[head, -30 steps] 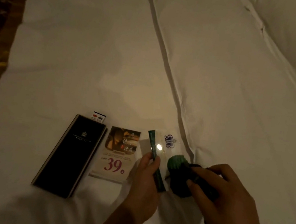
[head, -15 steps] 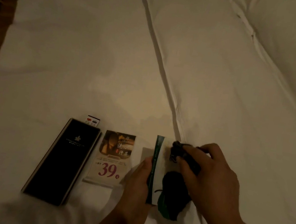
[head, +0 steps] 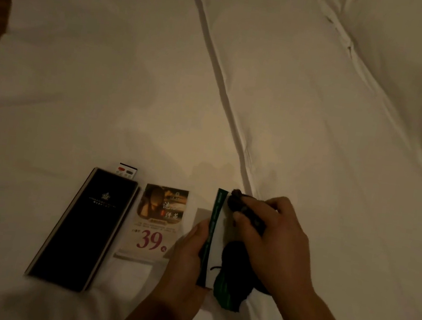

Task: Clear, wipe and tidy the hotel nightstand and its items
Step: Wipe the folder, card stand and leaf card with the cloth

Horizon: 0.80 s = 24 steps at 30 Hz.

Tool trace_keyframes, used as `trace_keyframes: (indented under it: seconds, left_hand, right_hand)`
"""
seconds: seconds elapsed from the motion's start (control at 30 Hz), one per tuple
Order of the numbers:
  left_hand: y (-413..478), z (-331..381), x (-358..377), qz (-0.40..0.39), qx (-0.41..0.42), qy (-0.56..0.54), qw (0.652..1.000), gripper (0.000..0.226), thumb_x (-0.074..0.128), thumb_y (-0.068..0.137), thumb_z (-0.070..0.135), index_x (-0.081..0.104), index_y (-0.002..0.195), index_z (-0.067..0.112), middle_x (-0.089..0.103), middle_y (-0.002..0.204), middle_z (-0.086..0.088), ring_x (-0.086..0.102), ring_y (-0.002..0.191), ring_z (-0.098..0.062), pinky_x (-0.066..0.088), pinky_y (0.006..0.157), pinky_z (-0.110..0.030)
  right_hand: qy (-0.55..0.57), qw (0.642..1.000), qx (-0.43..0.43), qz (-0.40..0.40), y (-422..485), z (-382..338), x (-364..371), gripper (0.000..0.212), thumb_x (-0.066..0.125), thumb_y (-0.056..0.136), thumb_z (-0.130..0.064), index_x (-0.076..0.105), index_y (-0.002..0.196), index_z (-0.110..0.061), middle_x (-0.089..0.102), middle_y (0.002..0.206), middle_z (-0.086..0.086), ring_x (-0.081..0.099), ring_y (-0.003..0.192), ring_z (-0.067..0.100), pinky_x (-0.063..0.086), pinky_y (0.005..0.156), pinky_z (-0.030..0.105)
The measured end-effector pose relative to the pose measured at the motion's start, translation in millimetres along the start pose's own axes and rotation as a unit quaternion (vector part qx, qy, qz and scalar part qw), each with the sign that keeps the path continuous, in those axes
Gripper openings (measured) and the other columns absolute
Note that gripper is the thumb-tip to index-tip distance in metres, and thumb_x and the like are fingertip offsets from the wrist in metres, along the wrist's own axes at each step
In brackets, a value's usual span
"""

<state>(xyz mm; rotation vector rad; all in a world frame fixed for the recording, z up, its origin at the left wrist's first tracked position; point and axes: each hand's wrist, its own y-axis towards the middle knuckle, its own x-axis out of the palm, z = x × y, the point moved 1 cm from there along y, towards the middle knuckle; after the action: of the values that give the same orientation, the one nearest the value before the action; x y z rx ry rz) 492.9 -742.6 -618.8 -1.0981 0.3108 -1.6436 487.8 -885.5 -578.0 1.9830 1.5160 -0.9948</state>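
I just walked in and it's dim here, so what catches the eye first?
First the two hands low in the middle: the left hand holds a green-edged sign stand, and the right hand grips a dark cloth right beside it. Left of them, on the white bedsheet, lie a card printed with a big 39 and a long black folder.

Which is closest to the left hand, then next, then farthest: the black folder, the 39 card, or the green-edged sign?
1. Green-edged sign: held in the left hand itself.
2. 39 card: just left of that hand.
3. Black folder: farther left, beyond the card.
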Motion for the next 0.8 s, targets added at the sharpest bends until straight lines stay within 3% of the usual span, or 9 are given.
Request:
trace_keyframes:
  seconds: [0.17, 0.27, 0.43, 0.53, 0.57, 0.67, 0.8]
  left_hand:
    - [1.5, 11.9, -8.8, 0.013, -0.001, -0.023, 1.0, 0.046, 0.044, 0.101, 0.047, 0.07, 0.125, 0.017, 0.069, 0.126, -0.018, 0.067, 0.116, -0.033, 0.06, 0.085, -0.038]
    - [3.7, 19.0, -13.3, 0.017, -0.012, -0.035, 0.999, 0.049, 0.048, 0.098, 0.052, 0.071, 0.123, 0.017, 0.07, 0.123, -0.02, 0.068, 0.112, -0.037, 0.061, 0.083, -0.041]
    - [-2.1, 15.0, -12.1, 0.001, 0.011, -0.039, 0.999, 0.046, 0.044, 0.102, 0.047, 0.065, 0.131, 0.018, 0.069, 0.126, -0.018, 0.068, 0.114, -0.033, 0.06, 0.082, -0.039]
    - [-5.7, 8.2, -9.7, 0.005, 0.022, -0.02, 1.0, 0.042, 0.042, 0.103, 0.042, 0.066, 0.13, 0.02, 0.069, 0.126, -0.016, 0.067, 0.116, -0.034, 0.058, 0.091, -0.046]
    - [-7.0, 7.1, -9.2, 0.011, 0.028, -0.008, 1.0, 0.041, 0.043, 0.103, 0.041, 0.067, 0.128, 0.02, 0.07, 0.125, -0.016, 0.067, 0.116, -0.034, 0.057, 0.092, -0.047]
    - [-10.5, 7.5, -10.2, 0.036, 0.039, -0.001, 0.999, 0.04, 0.052, 0.093, 0.043, 0.075, 0.115, 0.018, 0.073, 0.117, -0.019, 0.071, 0.105, -0.034, 0.061, 0.079, -0.041]
    - [-12.7, 5.5, -12.7, 0.048, 0.043, 0.014, 0.998, 0.042, 0.051, 0.092, 0.043, 0.073, 0.117, 0.018, 0.074, 0.114, -0.018, 0.072, 0.104, -0.034, 0.062, 0.076, -0.039]
  right_hand:
    - [-0.063, 0.989, -0.084, -0.101, -39.5, -15.2, 3.6, 0.034, 0.057, 0.084, -0.051, 0.058, 0.118, -0.046, 0.05, 0.102, -0.01, 0.062, 0.077, 0.009, 0.055, 0.059, 0.021]
    - [-0.075, 0.98, -0.11, -0.149, -69.1, -14.6, 1.9, 0.034, 0.055, 0.077, -0.055, 0.057, 0.111, -0.052, 0.053, 0.097, -0.014, 0.059, 0.064, 0.002, 0.045, 0.049, 0.014]
    - [-0.077, 0.995, -0.053, -0.03, -30.1, 1.2, -9.8, 0.033, 0.055, 0.084, -0.05, 0.057, 0.117, -0.046, 0.049, 0.1, -0.011, 0.059, 0.064, 0.01, 0.052, 0.05, 0.025]
    - [-0.062, 0.997, -0.038, 0.01, 2.7, -0.8, -7.7, 0.036, 0.059, 0.089, -0.044, 0.059, 0.124, -0.04, 0.05, 0.106, -0.005, 0.057, 0.068, 0.012, 0.047, 0.052, 0.025]
    - [-0.069, 0.997, -0.036, 0.005, 6.7, -0.7, -6.5, 0.037, 0.059, 0.089, -0.043, 0.059, 0.126, -0.038, 0.05, 0.106, -0.004, 0.056, 0.068, 0.012, 0.046, 0.052, 0.025]
    - [-0.05, 0.998, -0.034, -0.023, -8.2, 4.1, -9.2, 0.037, 0.054, 0.088, -0.048, 0.058, 0.124, -0.044, 0.049, 0.098, -0.009, 0.055, 0.066, 0.008, 0.045, 0.053, 0.022]
    - [-0.024, 0.989, -0.046, -0.137, -52.9, 6.7, -11.0, 0.044, 0.053, 0.08, -0.059, 0.043, 0.123, -0.059, 0.044, 0.099, -0.024, 0.057, 0.077, 0.001, 0.045, 0.063, 0.013]
